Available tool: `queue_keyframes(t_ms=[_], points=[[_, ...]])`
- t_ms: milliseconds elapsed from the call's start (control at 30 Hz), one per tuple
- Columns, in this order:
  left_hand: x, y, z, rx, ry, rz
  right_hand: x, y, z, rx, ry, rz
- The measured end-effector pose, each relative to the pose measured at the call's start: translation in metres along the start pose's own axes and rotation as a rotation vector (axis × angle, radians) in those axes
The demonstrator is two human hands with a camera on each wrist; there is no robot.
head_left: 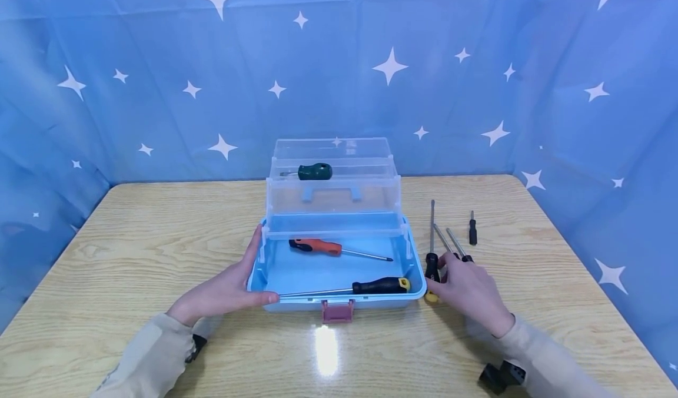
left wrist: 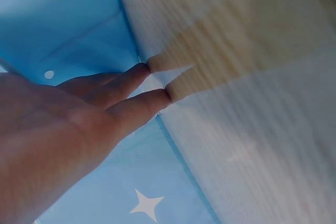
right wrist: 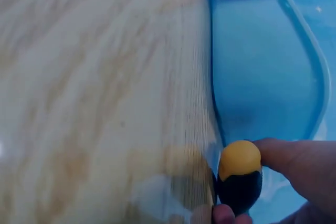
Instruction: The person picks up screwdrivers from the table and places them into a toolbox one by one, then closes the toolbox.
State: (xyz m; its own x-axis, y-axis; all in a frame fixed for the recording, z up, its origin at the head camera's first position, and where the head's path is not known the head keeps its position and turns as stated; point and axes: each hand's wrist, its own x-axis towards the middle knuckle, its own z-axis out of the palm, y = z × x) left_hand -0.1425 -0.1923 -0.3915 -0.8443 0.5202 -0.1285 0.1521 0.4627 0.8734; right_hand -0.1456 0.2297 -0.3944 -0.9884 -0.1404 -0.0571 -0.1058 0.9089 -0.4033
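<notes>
We marked the long screwdriver [head_left: 431,264] as the thing: it lay on the desk [head_left: 175,227], just beside the box's right wall, shaft toward the curtain [head_left: 389,65], yellow end toward us. Touching the box or not, we couldn't tell. The right hand [head_left: 471,286] held it by the handle; the right wrist view showed the thumb at the yellow end, fingertips on the opposite side.

Our handling guess: stiff all through, not fragile, light enough for one hand, probably heavier along the metal shaft. The thick handle looked like the best hold; the thin, smooth shaft would likely slip or roll. A grip only at the yellow end might let the tip droop, so mid-handle seemed safer.

Next to it we noted two more screwdrivers [head_left: 457,244], handles partly hidden by the hand, and a small black screwdriver [head_left: 473,233] farther off.

The blue box [head_left: 296,307] stood open, with an orange screwdriver [head_left: 323,246] inside, a black-and-yellow screwdriver [head_left: 381,285] along its front edge and a green screwdriver [head_left: 315,171] up in the clear trays [head_left: 333,201]. The left hand [head_left: 228,289] was spread wide around the box's front left corner, fingers straight.
</notes>
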Motion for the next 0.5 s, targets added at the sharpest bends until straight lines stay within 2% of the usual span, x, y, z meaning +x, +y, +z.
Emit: queue_keyframes(t_ms=[367, 500], points=[[0.0, -0.001, 0.0, 0.01, -0.002, -0.002, 0.001, 0.003, -0.006, 0.097, -0.028, 0.036], [0.0, -0.001, 0.0, 0.007, -0.001, 0.002, -0.001, 0.008, -0.01, 0.11, -0.01, 0.033]])
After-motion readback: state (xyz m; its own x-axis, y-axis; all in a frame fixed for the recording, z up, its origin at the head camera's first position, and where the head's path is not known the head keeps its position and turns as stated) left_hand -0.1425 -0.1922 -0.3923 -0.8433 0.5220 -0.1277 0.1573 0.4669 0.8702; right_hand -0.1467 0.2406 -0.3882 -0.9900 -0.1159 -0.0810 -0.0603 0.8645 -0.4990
